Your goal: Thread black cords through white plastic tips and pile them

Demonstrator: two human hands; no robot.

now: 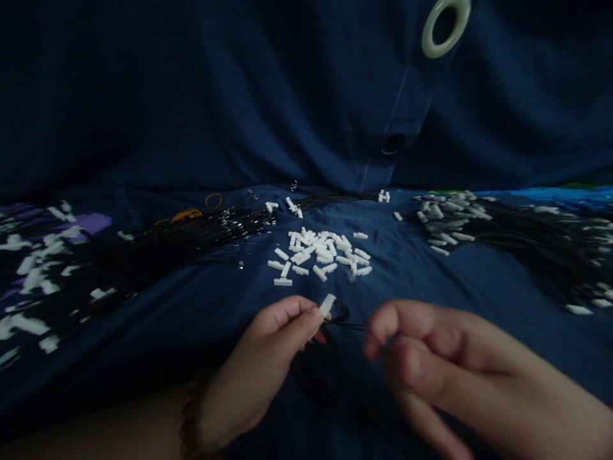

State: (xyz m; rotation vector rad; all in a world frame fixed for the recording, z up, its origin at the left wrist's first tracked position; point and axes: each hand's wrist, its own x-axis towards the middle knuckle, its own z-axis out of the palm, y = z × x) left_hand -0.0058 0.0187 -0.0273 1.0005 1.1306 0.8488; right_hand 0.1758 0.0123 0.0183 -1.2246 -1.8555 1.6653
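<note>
Between the thumb and fingers of my left hand [272, 354] is a small white connector housing [327, 305], tilted upward. Thin black wires [352, 325] loop out beside it and run toward my right hand [431, 364]. The thumb and index finger of that hand are pinched on the wires, and its other fingers are partly hidden and a little blurred. More dark wire [318, 377] hangs below my hands, hard to make out. Just beyond lies a loose pile of white connector housings [316, 248] on the dark blue cloth [383, 249].
At left, a long bundle of black wires [186, 233] carries white connectors and shiny terminals. Another wire bundle with white ends [527, 249] lies at right. Orange rubber bands [186, 216] rest behind the left bundle. A blue curtain [287, 96] with a pale ring [430, 48] hangs behind.
</note>
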